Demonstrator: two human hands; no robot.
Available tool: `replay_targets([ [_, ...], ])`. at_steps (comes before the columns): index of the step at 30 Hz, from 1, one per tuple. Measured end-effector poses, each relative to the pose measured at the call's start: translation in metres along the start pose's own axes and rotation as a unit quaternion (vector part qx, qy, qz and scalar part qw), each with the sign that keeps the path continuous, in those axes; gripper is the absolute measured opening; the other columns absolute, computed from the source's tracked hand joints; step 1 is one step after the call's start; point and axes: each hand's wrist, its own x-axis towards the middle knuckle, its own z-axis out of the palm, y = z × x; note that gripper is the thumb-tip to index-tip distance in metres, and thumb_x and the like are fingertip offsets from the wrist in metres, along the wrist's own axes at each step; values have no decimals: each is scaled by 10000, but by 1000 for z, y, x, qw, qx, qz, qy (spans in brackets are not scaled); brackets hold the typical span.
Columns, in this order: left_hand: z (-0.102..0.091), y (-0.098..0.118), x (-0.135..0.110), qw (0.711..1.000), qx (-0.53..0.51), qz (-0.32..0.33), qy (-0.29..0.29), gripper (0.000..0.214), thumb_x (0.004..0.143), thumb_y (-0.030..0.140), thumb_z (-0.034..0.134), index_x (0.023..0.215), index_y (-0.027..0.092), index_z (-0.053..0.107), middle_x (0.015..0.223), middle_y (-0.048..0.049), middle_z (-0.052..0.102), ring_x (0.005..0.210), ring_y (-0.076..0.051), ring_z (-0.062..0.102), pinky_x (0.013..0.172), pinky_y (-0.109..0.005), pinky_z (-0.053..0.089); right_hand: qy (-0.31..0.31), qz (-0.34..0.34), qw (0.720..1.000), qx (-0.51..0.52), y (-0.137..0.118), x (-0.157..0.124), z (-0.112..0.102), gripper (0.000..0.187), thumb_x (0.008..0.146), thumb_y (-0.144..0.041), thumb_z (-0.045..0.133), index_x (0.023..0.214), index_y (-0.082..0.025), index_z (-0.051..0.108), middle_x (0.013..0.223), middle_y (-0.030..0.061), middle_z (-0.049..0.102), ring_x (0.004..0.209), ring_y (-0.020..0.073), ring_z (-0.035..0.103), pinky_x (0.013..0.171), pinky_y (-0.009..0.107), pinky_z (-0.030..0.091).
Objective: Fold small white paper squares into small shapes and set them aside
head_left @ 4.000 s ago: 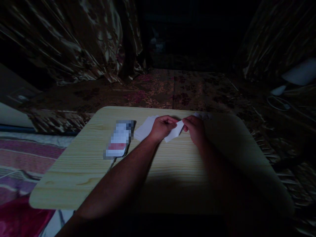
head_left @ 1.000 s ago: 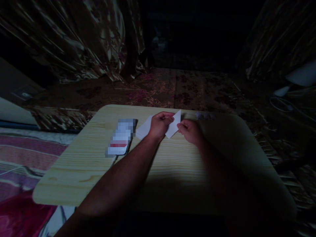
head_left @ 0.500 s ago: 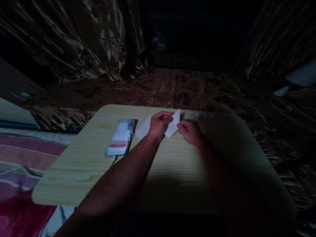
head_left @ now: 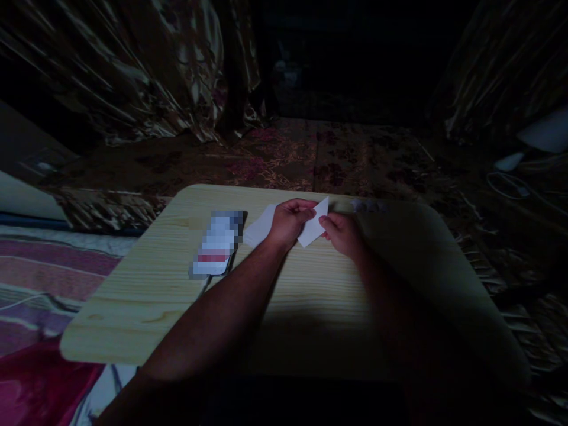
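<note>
A folded piece of white paper (head_left: 312, 231) with a pointed upper corner is held between my two hands, just above the table. My left hand (head_left: 289, 223) pinches it from the left, thumb on the near face. On its right edge, my right hand (head_left: 341, 232) grips the paper between thumb and bent fingers. More white paper sheets (head_left: 260, 226) lie on the table left of my left hand, partly hidden by it. Several small pale folded-looking pieces (head_left: 370, 205) sit in shadow near the far edge, beyond my right hand.
The light wooden table (head_left: 146, 284) has rounded corners. A phone (head_left: 217, 242), its screen blurred out, lies at the left with a white cable (head_left: 205, 285). A striped bed cover (head_left: 53, 278) is at the left, a lamp (head_left: 545, 133) at the right, and patterned curtains (head_left: 177, 65) hang behind.
My right thumb has moved further onto the paper's right edge and now presses its face. The paper has shifted slightly to the right; my left hand keeps its pinch.
</note>
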Motion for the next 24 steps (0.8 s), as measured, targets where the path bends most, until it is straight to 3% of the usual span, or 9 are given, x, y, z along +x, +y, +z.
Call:
replay_targets([
  [3,0,-1,0,999,20,-11,-23,296,574,232,832,843,143,749,688,-19,726,520,-127,602,503,-244,433,3,9,1000,-1,1,0,-3,391,869,-529,543,675,-192,578,570,0,568,526,127,499,499,248,378],
  [11,-3,8,-2,991,75,-44,-104,281,573,308,864,737,142,706,608,14,660,476,-95,545,473,-219,379,-68,-4,998,14,6,0,-7,344,830,-476,580,652,-182,574,589,-11,532,573,136,513,535,253,412],
  [24,-6,4,0,992,54,-18,-110,265,542,275,882,654,147,679,614,2,659,487,-89,532,487,-224,382,-51,-46,994,-89,-7,-5,-3,367,841,-455,569,607,-180,506,556,-41,393,552,98,344,510,259,247],
])
